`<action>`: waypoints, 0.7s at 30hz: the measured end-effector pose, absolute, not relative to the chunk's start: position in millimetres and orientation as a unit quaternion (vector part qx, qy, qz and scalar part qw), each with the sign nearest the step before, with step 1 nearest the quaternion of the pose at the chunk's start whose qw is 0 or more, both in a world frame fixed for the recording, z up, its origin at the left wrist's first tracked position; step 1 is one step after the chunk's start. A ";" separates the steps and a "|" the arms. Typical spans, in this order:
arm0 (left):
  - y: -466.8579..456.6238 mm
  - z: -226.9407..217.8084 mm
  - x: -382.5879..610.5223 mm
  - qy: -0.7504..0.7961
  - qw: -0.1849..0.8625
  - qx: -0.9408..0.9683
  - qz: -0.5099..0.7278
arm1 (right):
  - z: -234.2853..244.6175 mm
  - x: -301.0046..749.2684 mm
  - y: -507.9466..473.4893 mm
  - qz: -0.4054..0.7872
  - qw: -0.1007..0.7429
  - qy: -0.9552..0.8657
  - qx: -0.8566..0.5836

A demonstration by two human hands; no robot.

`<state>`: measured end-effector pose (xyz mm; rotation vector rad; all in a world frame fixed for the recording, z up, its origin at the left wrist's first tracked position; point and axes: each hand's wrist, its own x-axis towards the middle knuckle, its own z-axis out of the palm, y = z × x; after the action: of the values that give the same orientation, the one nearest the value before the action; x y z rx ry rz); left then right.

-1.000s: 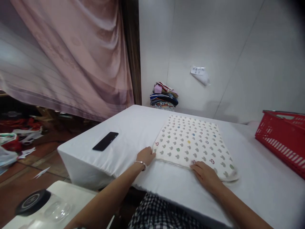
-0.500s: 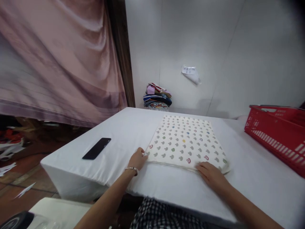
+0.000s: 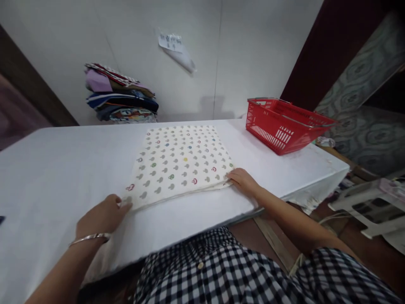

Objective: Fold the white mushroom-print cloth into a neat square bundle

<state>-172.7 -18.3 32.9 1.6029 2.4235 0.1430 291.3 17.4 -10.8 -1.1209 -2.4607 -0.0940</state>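
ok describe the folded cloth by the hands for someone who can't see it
On the white-covered table by the pale wall, a flat folded cream cloth lies with the left hand and right hand at its near corners. Unlike the colourful stack of folded clothes behind it and the red plastic basket, it bears rows of small grey motifs.

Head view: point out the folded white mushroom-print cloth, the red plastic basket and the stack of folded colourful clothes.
folded white mushroom-print cloth (image 3: 182,162), head view, middle of its top face.
red plastic basket (image 3: 272,127), head view, near slotted side wall.
stack of folded colourful clothes (image 3: 125,101), head view, dark blue layer's front.
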 end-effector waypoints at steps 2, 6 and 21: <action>-15.7 42.0 -146.6 0.789 0.039 0.612 0.026 | -9.8 293.2 17.9 -0.021 0.211 -0.888 -0.409; -6.8 45.4 -58.7 0.627 0.037 0.771 0.101 | -6.2 292.6 17.5 0.007 0.192 -0.884 -0.426; 31.3 6.7 100.9 0.429 0.096 0.892 0.108 | -14.0 300.4 17.5 0.055 0.355 -0.777 -0.517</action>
<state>100.9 31.3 6.7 2.6414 1.2710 0.3208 300.4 17.5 -14.0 -1.3352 -2.0079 0.1419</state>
